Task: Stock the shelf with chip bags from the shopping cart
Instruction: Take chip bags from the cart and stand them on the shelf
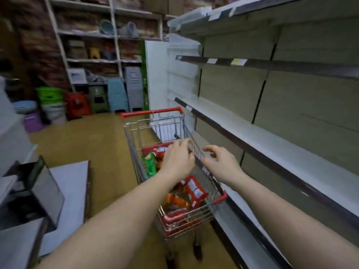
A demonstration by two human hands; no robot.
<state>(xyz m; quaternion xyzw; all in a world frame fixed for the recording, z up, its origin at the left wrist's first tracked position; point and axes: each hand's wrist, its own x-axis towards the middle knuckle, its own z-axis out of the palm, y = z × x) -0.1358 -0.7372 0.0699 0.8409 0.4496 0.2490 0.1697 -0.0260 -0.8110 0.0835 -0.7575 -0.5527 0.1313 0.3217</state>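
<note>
- Over the small chrome wire shopping cart with red plastic trim, both hands are reaching: the left hand is hanging palm-down inside the basket above the bags, fingers loosely bent and gripping nothing, while the right hand is hovering at the cart's shelf-side rim, fingers curled and apparently closed on nothing, though blur is hiding any contact with the wire.
- The crinkly chip bags, mostly red foil with a green one, are lying heaped in the cart; none is sitting on the bare white metal shelf board just beside the cart.
- Leaning on the rim is risking the cart rolling away from that shelf.
- Grabbing from a loose heap is risking dragging neighbouring bags over the cart's side.
- Squeezing hard is risking crushing chips.
</note>
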